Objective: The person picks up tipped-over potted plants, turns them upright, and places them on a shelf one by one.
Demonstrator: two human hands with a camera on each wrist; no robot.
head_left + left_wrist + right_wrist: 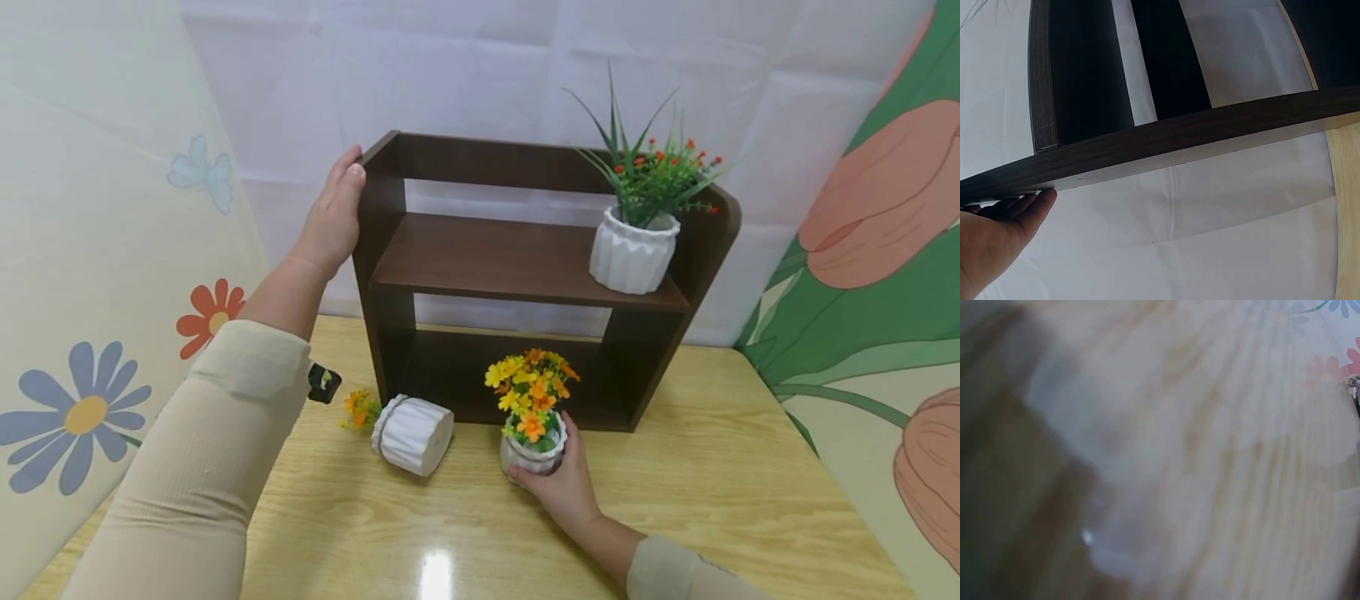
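My left hand (337, 210) rests against the outer left side of a dark brown two-tier shelf (495, 258). In the left wrist view its fingers (1036, 211) touch the side panel from outside. Low at the front, my right hand (567, 492) grips a white ribbed pot (525, 458) of yellow and orange artificial flowers (534, 387), thumb in front and fingers at the right side. The pot is upright before the lower tier. Left of it, another white pot (414, 435) lies on its side, its orange flowers (362, 408) pointing left. The right wrist view is mostly blurred.
A white pot (633, 250) with grassy leaves and small red flowers stands at the right end of the upper tier. The shelf stands on a wood-grain table (712, 500). A white cloth (480, 67) hangs behind, with flower-printed sheets (862, 350) on both sides.
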